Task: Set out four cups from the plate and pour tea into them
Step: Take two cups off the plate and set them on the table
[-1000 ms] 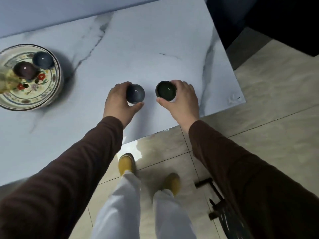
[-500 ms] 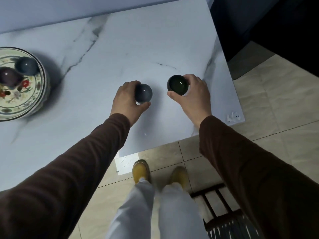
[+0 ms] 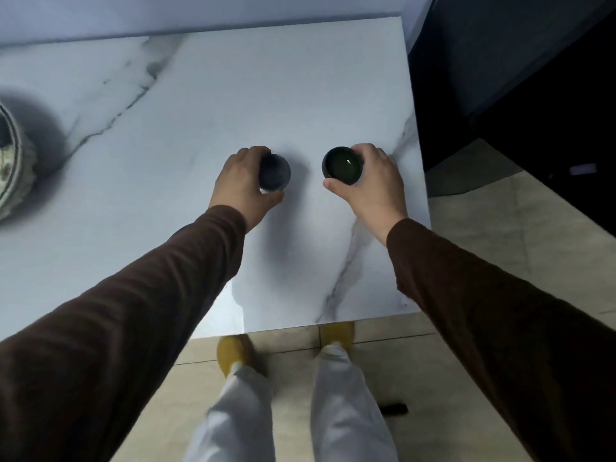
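On the white marble-veined surface, the left hand wraps a small dark blue-grey glazed cup, thumb at its near side and fingers at the far side — its grip holds the cup. The right hand holds a small dark green glazed cup the same way. The cups stand upright, apart, near the surface's right edge. The floral-patterned ceramic plate shows only as a rim at the far left.

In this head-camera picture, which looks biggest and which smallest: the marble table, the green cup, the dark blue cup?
1. Marble table, by far the largest.
2-3. Green cup and dark blue cup look about alike. The left hand hides part of the blue one, so I won't rank them.
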Tool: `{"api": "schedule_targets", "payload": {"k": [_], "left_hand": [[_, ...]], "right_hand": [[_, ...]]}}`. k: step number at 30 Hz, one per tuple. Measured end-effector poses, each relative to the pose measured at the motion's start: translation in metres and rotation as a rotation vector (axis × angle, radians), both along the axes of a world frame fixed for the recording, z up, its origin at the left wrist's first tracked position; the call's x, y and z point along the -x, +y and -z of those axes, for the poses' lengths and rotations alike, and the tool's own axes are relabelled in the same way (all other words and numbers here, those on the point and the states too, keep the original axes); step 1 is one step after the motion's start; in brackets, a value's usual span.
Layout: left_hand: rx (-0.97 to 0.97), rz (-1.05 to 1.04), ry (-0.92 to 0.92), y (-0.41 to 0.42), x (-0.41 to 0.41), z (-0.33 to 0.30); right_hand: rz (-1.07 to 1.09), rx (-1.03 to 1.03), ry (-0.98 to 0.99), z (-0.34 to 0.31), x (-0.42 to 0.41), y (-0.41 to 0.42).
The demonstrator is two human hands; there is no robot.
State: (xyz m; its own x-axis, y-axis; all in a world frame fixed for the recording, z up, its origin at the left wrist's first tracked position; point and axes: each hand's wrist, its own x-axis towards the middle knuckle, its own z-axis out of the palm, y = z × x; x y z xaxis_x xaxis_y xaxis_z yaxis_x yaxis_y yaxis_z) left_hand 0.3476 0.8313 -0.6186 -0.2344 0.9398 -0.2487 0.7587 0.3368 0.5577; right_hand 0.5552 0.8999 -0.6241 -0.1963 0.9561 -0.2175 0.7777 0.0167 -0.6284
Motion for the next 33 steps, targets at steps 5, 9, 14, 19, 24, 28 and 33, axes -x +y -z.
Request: {"api": "schedule_targets", "payload": {"k": [5,9,14,19,24,28,33], "left_hand": [[0.035,-0.02,0.052,0.026,0.004,0.017],[0.058,-0.002,0.076,0.038,0.008,0.03],[0.071,-0.002,0.087,0.045,0.012,0.04],[0.084,0.014,0.112,0.046,0.013,0.043],[0.1,0.024,0.124,0.048,0.016,0.045],[0.109,0.036,0.122,0.048,0.018,0.046],[0.106,0.044,0.118,0.046,0.018,0.042]], "right_hand": [[-0.062,-0.018,-0.015,0.023,0.01,0.032],[-0.1,-0.017,-0.017,0.041,0.02,0.046],[-0.104,-0.019,-0.031,0.056,0.024,0.052],[-0.109,-0.024,-0.034,0.061,0.028,0.053],[-0.119,-0.022,-0.034,0.063,0.034,0.055],[-0.124,-0.019,-0.034,0.063,0.037,0.054],[-0.14,0.001,-0.052,0.057,0.037,0.051]]}}
